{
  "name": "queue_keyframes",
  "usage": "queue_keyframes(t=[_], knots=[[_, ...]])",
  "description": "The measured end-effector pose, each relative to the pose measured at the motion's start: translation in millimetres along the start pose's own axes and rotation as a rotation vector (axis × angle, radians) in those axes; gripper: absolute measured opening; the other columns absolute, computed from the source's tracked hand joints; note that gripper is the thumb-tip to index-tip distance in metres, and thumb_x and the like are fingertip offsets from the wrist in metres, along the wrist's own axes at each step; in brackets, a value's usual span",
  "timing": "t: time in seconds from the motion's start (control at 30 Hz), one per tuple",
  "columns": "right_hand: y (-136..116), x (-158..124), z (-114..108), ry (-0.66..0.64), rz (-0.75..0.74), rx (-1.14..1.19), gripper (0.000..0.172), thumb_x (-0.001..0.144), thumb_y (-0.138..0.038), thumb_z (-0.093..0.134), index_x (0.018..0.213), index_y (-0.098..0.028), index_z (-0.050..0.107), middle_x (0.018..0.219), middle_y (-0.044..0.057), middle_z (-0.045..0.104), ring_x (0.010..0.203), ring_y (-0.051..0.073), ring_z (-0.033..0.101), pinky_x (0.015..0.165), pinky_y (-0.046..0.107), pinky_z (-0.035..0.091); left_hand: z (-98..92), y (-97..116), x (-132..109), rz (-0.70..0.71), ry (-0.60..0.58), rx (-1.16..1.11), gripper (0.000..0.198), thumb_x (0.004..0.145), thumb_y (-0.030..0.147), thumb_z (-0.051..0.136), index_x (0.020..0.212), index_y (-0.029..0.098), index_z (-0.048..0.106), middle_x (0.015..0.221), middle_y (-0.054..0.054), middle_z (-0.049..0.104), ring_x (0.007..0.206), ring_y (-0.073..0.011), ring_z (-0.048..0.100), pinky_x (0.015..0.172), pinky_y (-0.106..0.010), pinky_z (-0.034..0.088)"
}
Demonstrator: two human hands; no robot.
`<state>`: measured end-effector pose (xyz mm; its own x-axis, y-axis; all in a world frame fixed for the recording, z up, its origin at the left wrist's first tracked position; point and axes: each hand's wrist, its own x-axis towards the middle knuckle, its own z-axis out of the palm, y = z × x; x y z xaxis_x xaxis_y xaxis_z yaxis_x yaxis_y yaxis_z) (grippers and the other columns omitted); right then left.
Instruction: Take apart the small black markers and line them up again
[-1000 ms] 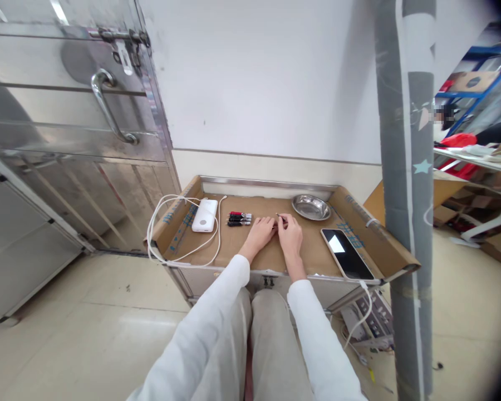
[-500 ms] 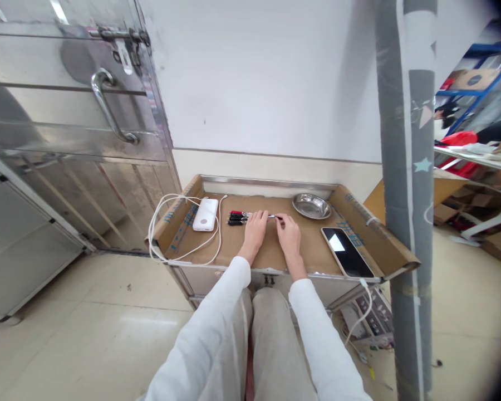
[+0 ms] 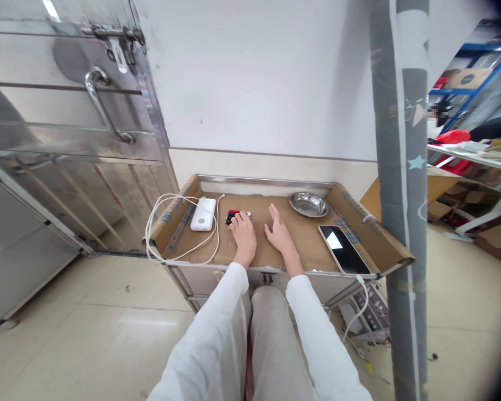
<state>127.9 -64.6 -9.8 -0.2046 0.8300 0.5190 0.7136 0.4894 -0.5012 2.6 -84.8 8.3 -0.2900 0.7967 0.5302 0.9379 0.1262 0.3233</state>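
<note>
My left hand (image 3: 242, 235) lies on the cardboard-lined cart top (image 3: 259, 250), its curled fingers resting over a row of small red and black pens (image 3: 232, 215) and hiding most of them. Whether it grips one I cannot see. My right hand (image 3: 278, 233) lies flat on the cardboard a little to the right, fingers stretched out and holding nothing. Both sleeves are white.
A white power bank (image 3: 203, 214) with a looped white cable (image 3: 158, 234) lies to the left. A steel dish (image 3: 309, 204) sits at the back right, a phone (image 3: 343, 249) nearer on the right. A grey padded pole (image 3: 403, 195) stands beside the cart. A steel door (image 3: 67, 122) is at left.
My left hand slid left onto the pens. My right hand let go of the thin pen it pinched and spread flat. The camera shifted slightly.
</note>
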Motion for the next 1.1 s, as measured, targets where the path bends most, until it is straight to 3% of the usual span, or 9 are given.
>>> queue_keyframes(t=[0.17,0.53,0.87,1.1], knots=[[2.1,-1.7,2.0,0.006,0.057,-0.02,0.071,0.084,-0.017,0.038,0.146,-0.011,0.006,0.147,0.017,0.031,0.135,0.019,0.033,0.11,0.039,0.031,0.7,-5.4,-8.9,-0.04,0.048,0.057,0.029,0.09,0.009,0.027,0.108,0.009,0.05,0.106,-0.018,0.056,0.1,-0.0259,0.053,0.086,-0.039,0.043],[3.2,-3.6,3.2,0.02,0.108,-0.019,0.069,0.084,-0.016,0.038,0.146,-0.01,0.008,0.142,0.019,0.04,0.132,0.022,0.039,0.106,0.041,0.036,5.5,-4.7,-10.6,0.005,-0.069,0.101,0.039,0.087,0.013,0.036,0.121,-0.001,0.046,0.124,-0.028,0.05,0.113,-0.0298,0.052,0.093,-0.039,0.042],[2.3,-4.1,2.6,0.014,0.127,-0.037,0.066,0.084,-0.016,0.037,0.144,-0.01,0.011,0.137,0.019,0.046,0.128,0.022,0.044,0.104,0.042,0.038,8.0,-2.8,-6.6,0.033,-0.119,0.047,0.043,0.085,0.016,0.04,0.124,-0.001,0.044,0.129,-0.028,0.047,0.118,-0.0303,0.05,0.096,-0.04,0.041],[2.0,-3.3,2.6,-0.002,0.151,-0.052,0.062,0.084,-0.016,0.037,0.142,-0.008,0.017,0.136,0.02,0.047,0.125,0.023,0.047,0.103,0.041,0.039,7.5,-2.6,-9.3,-0.014,-0.059,0.055,0.04,0.086,0.014,0.037,0.123,0.0,0.045,0.127,-0.028,0.048,0.119,-0.0323,0.047,0.095,-0.045,0.041]])
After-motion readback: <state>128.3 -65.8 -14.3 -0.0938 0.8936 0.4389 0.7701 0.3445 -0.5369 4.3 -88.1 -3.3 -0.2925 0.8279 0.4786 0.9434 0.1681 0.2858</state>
